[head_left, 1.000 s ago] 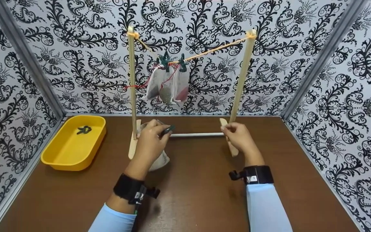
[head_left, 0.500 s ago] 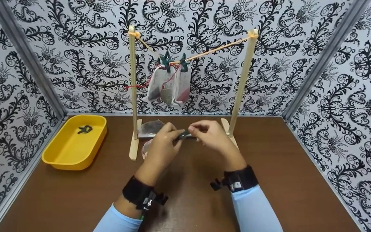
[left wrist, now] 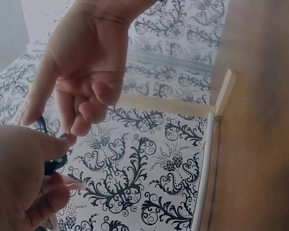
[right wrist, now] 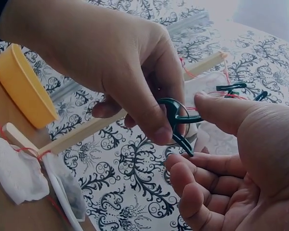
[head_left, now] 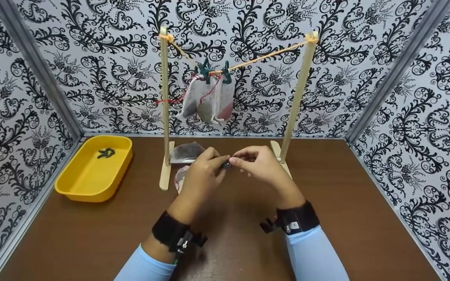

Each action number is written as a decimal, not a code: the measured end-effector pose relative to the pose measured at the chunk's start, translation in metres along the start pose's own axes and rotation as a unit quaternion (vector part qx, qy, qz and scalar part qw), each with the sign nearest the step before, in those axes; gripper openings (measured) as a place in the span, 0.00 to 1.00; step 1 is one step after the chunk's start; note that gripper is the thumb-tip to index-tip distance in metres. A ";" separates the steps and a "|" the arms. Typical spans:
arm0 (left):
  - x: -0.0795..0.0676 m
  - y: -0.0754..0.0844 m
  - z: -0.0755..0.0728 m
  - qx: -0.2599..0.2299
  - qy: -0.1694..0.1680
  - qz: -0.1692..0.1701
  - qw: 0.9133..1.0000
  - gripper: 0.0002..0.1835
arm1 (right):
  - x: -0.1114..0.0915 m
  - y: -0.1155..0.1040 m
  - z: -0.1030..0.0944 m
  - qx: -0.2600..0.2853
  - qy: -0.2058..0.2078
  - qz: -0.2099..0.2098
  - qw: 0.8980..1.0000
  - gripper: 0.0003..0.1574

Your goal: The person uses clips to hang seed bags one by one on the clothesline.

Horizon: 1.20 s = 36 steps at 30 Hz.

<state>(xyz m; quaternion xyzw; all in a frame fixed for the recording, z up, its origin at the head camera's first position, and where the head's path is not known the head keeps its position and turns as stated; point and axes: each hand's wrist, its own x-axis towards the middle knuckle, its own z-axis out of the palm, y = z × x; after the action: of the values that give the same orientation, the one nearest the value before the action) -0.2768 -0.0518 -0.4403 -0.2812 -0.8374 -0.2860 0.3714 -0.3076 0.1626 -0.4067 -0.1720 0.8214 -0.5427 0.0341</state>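
In the head view my left hand holds a dark green spring clip above the table, between the two posts of a small wooden clothesline stand. Thumb and forefinger pinch the clip's body, as the right wrist view shows. My right hand meets it from the other side, with its thumb and forefinger at the clip's two ends and its other fingers loosely bent. Small white bags with red strings hang from the orange cord by green clips.
A yellow tray at the left holds dark clips. More whitish bags lie by the stand's left foot, one across the white crossbar. Patterned walls enclose the brown table.
My left hand has moved right with the clip, away from the stand's left post. My right hand has left the right post and come in to the clip.
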 end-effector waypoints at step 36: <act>-0.048 -0.112 0.007 0.113 -0.263 -0.390 0.875 0.16 | -0.002 0.007 -0.022 0.062 0.161 -0.052 0.984 0.08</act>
<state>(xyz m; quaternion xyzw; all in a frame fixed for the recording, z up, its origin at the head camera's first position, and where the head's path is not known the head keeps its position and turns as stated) -0.3294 -0.1350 -0.5115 0.0471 -0.9726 -0.2262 0.0257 -0.3129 0.1851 -0.4045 -0.1224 0.7708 -0.6142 -0.1166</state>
